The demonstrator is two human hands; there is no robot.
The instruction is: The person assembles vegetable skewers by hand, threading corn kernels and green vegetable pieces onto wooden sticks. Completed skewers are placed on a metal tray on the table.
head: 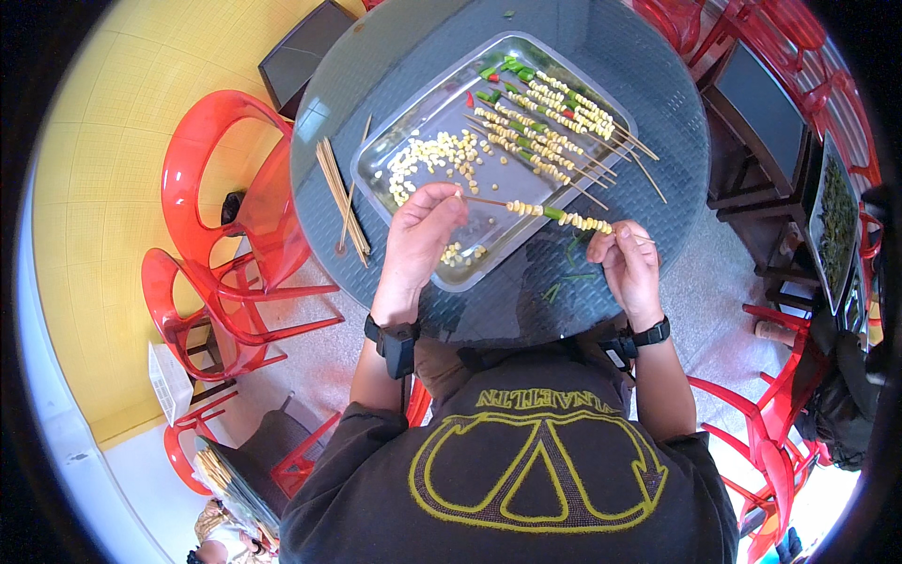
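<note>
My left hand pinches a small pale kernel at the tip of a bamboo skewer. The skewer's other end is held by my right hand. Pale yellow kernels and one green pepper piece are threaded along it. Below my hands lies a rectangular metal tray. Loose kernels are spread over its left half, with a small pile near the front corner. Several filled skewers rest in its right part, beside cut green and red pepper pieces.
Bare bamboo skewers lie left of the tray on the round glass-topped table. Green scraps sit near its front edge. Red plastic chairs stand left; a dark table is at right. Another person shows bottom left.
</note>
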